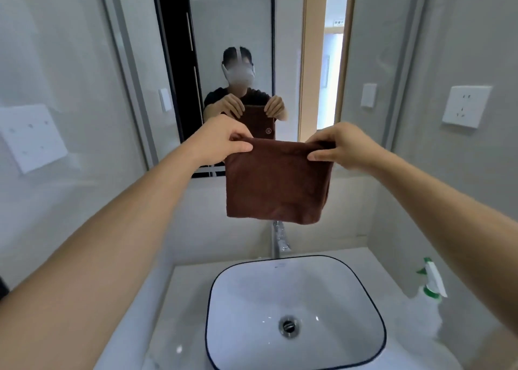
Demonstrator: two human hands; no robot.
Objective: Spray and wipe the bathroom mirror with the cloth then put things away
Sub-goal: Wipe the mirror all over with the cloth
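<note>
A folded brown cloth (276, 183) is held up in front of the mirror (232, 47), above the white sink (294, 308). Its top left corner is pinched by the left hand (224, 139), its top right corner by the right hand (336, 145), fingers curled round the upper edge, so that it hangs flat. A green-and-white spray bottle (430, 288) is stood on the bench (168, 299) to the right of the sink.
</note>
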